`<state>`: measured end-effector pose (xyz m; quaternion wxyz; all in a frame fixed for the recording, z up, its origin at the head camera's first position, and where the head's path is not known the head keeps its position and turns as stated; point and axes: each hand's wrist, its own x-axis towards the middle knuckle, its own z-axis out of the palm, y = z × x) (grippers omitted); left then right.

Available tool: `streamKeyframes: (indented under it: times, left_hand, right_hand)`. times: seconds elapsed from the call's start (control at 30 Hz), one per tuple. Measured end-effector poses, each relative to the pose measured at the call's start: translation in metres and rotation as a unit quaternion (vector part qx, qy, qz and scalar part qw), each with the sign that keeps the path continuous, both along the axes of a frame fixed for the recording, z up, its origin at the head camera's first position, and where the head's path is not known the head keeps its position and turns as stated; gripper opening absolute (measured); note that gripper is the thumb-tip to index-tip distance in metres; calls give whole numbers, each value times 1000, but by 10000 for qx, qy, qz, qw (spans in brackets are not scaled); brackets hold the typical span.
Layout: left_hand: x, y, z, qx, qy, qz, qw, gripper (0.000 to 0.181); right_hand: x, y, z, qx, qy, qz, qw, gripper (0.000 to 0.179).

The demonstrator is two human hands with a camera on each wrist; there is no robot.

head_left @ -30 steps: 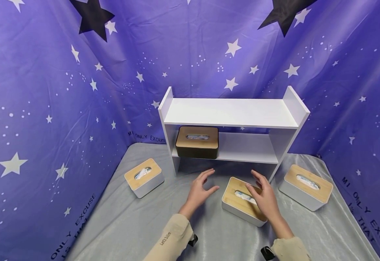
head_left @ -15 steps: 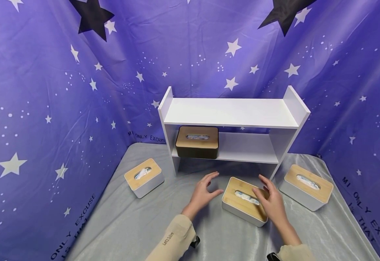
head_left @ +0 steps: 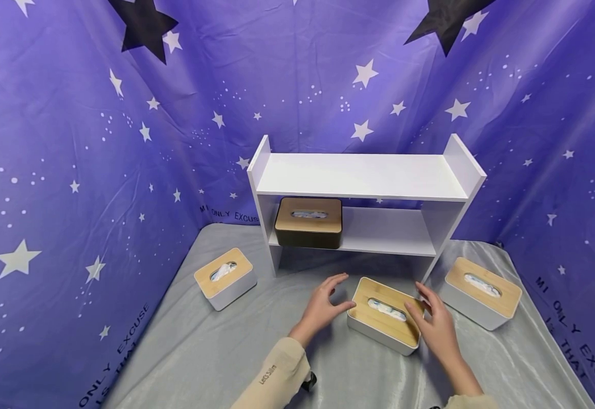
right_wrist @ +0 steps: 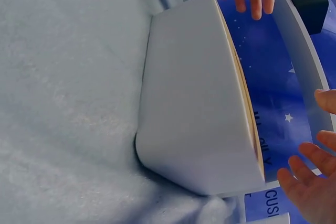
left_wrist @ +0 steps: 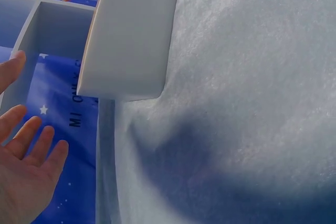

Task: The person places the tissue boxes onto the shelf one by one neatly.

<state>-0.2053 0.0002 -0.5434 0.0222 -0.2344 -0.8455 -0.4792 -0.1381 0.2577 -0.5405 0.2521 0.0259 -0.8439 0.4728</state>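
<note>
A white tissue box with a light wooden lid stands on the grey cloth, in front of the shelf. Left of it, my left hand is held with fingers spread and the thumb toward the box's left end. My right hand hovers at the right end, its thumb over the lid's edge in the head view. Both wrist views show the box's white side, with relaxed fingers and a gap between the box and each hand. Tissue shows through the oval slot in the lid.
A white shelf stands behind, with a dark tissue box at the left of its middle board. Two more white tissue boxes rest on the cloth, a left box and a right box. Starry blue curtains surround the table.
My right hand has moved right and toward me, from above the lid to the box's right end. My left hand has shifted right, closer to the left end. The boxes have stayed put.
</note>
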Motion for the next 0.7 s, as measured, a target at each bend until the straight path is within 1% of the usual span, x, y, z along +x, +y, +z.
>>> streamKeyframes:
  times: [0.17, 0.3, 0.57, 0.7]
  left_hand:
    - [1, 2, -1, 83, -42, -90, 9999, 64]
    - [2, 4, -4, 58, -44, -92, 9999, 64]
    - [4, 7, -7, 41, -132, -116, 9998, 64]
    - [5, 8, -9, -15, -78, -127, 9999, 64]
  right_hand:
    - [4, 2, -4, 6, -37, -20, 10000, 51]
    - [7, 3, -5, 12, -115, -55, 9999, 51]
    - [13, 5, -10, 151, -346, -310, 9988, 54]
    - [16, 7, -14, 100, -358, -349, 9987, 55]
